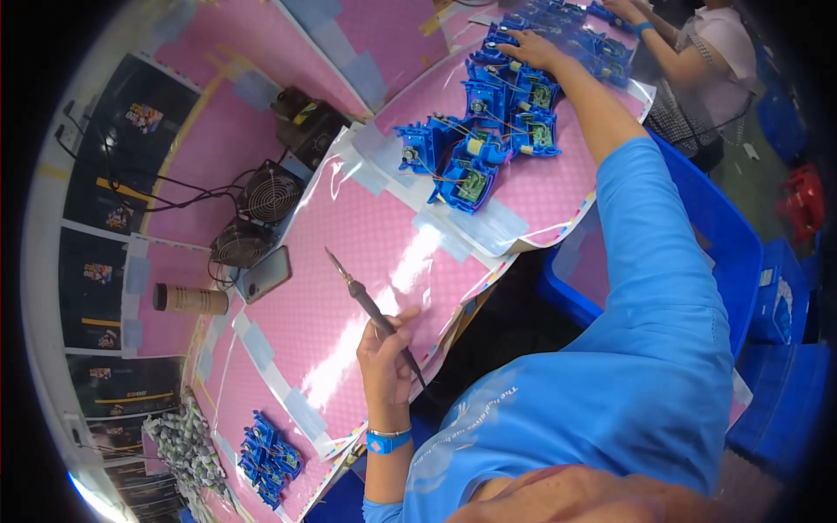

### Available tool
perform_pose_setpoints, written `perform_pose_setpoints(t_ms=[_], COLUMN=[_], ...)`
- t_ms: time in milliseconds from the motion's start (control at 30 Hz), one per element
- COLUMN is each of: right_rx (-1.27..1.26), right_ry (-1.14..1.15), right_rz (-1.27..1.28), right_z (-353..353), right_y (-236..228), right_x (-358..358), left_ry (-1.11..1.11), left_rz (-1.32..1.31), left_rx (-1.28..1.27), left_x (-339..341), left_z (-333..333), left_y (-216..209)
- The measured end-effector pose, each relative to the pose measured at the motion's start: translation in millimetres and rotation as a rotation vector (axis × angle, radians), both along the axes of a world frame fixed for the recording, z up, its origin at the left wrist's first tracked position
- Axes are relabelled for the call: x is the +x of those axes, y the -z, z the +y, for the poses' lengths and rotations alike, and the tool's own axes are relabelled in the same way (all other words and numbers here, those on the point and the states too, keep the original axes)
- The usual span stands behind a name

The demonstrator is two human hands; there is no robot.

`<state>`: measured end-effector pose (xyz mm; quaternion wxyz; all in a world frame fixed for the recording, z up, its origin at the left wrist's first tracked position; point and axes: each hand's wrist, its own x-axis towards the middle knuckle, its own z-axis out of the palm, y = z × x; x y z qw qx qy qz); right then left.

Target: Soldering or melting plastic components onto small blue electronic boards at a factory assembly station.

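Observation:
In my left hand [384, 359] I hold a soldering iron [370, 305] like a pen. Its metal tip points up and away over the pink table covering, and the dark cord end hangs past the table edge. My right hand [534, 52] reaches far out, fingers stretched over the blue plastic housings [490, 98] at the back of the table. It touches one there; I cannot tell whether it grips it. Green circuit boards [472, 185] and thin wires show inside the nearer housings. A second small group of blue housings [268, 459] lies at the lower left.
Along the left stand two round fans [270, 193], a dark boxy device [309, 124], a phone [266, 275] and a brown cylinder [190, 300]. Grey-green parts [187, 446] are heaped lower left. A blue bin [737, 253] stands by my right arm. Another person [711, 65] works at the far right.

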<state>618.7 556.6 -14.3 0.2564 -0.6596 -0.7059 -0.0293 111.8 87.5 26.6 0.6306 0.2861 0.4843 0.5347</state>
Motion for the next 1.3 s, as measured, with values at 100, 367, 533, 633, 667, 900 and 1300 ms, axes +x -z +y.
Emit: perform_pose_setpoints(t_ms=[100,367,533,633,667,900,1300], right_rx=[-0.075,-0.142,-0.201,-0.277,-0.282,-0.333,0.119], right_ry=[0.138,0.088,-0.2,-0.383,-0.422,-0.798,-0.001], right_rz=[-0.065,-0.154,-0.173,-0.197,-0.184,0.028,-0.106], right_z=[-34.2,-154.4,-225.2,-262.8,-271.7,-307.2,-68.8], right_y=[-21.7,-47.8,-60.1,-77.3,-78.9,-84.1,-68.2], right_x=[-81.3,-212.7,-301.9,-328.9,-335.0,-358.9,101.5], left_ry=[-0.043,-0.166,-0.427,-0.486,-0.477,-0.743,-0.83], left_rz=[0.018,0.123,0.117,0.156,0.143,0.322,0.429], left_rx=[0.018,0.096,0.232,0.154,0.151,0.076,-0.019], left_x=[-6.6,-16.1,-49.1,-69.4,-76.8,-81.8,-104.3], left_z=[6.9,32.2,6.1,-30.4,-41.9,-89.2,-97.7], left_y=[9.4,16.5,39.1,25.1,29.4,34.1,65.0])
